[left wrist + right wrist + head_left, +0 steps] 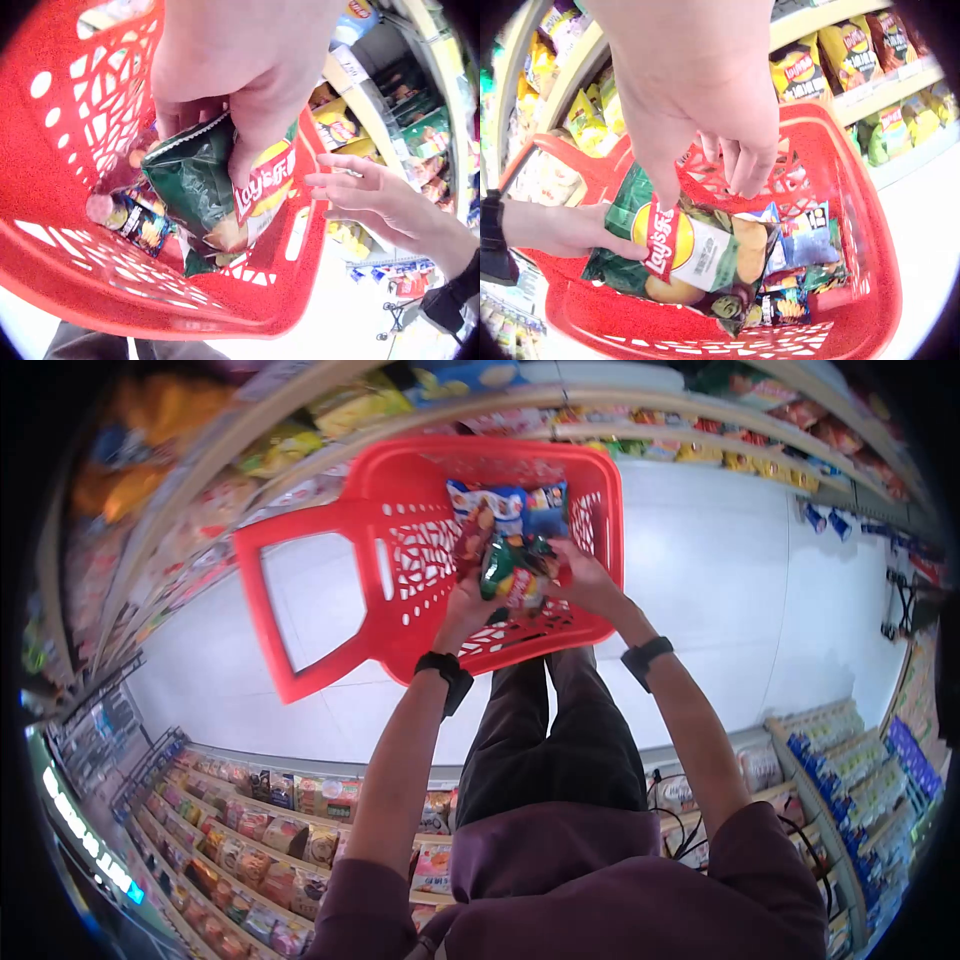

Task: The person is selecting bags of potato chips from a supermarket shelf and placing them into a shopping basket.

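A green Lay's potato chip bag (517, 582) is held over the red shopping basket (52, 277). My left hand (466, 606) grips this bag by one end, its thumb on the front with the logo in the left wrist view. My right hand (382, 196) is beside the bag with its fingers stretched out, a small gap between them and the bag. Below, inside the basket, lie a blue-and-white snack bag (492, 506), a blue packet (810, 244) and a dark packet with yellow snacks (142, 226).
The basket's handle (255, 600) sticks out to the left. Shelves of chip bags (851, 51) line the far side of the aisle, and more snack shelves (270, 825) stand behind my legs. White floor (700, 580) shows to the right of the basket.
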Tool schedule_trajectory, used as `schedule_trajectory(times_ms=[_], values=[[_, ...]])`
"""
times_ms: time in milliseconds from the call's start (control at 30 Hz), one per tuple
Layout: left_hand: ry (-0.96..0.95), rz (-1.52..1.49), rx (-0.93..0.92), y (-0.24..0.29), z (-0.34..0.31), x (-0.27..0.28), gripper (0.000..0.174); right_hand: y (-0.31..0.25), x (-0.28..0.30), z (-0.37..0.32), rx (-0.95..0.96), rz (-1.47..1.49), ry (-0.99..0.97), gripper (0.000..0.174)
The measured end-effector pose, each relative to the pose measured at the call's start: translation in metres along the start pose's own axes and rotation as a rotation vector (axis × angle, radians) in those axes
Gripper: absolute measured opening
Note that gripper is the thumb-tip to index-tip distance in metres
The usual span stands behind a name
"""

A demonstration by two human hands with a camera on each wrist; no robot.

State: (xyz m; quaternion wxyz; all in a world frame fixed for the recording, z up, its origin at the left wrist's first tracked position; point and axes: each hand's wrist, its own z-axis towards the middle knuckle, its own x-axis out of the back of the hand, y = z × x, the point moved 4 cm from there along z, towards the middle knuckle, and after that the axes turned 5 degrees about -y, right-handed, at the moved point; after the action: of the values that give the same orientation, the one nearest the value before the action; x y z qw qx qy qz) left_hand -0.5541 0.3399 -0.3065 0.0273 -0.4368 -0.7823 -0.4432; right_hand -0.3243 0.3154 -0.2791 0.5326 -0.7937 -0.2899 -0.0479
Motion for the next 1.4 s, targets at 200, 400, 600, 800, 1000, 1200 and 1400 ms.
schedule_trajectory(times_ms=[200,400,600,800,1000,1200,1400], values=[[-0.273,0.086,-0.194,0.107,-0.069,0.073,0.068,-0.101,0.035,-0.030,0.088,0.010,-0.305,0.102],[-0.274,-0.158,-0.319,0.140,-0.117,0.141,0.055,-0.182,0.030,-0.061,0.188,0.287,-0.320,0.092],[0.038,-0.467,-0.339,0.181,-0.167,0.215,0.033,-0.231,0.024,-0.081,0.030,0.568,-0.178,0.090],[0.006,-0.846,-0.290,0.174,-0.194,0.194,0.058,-0.275,0.025,-0.086,0.057,0.734,0.055,0.089],[-0.053,-0.913,-0.324,0.170,-0.210,0.161,0.061,-0.304,0.043,-0.093,0.059,0.565,0.049,0.093],[-0.034,-1.192,-0.237,0.166,-0.197,0.163,0.052,-0.288,0.057,-0.119,0.018,0.352,-0.084,0.079],[-0.064,-1.484,-0.306,0.175,-0.186,0.162,0.043,-0.287,0.069,-0.127,0.051,0.661,0.018,0.039]])
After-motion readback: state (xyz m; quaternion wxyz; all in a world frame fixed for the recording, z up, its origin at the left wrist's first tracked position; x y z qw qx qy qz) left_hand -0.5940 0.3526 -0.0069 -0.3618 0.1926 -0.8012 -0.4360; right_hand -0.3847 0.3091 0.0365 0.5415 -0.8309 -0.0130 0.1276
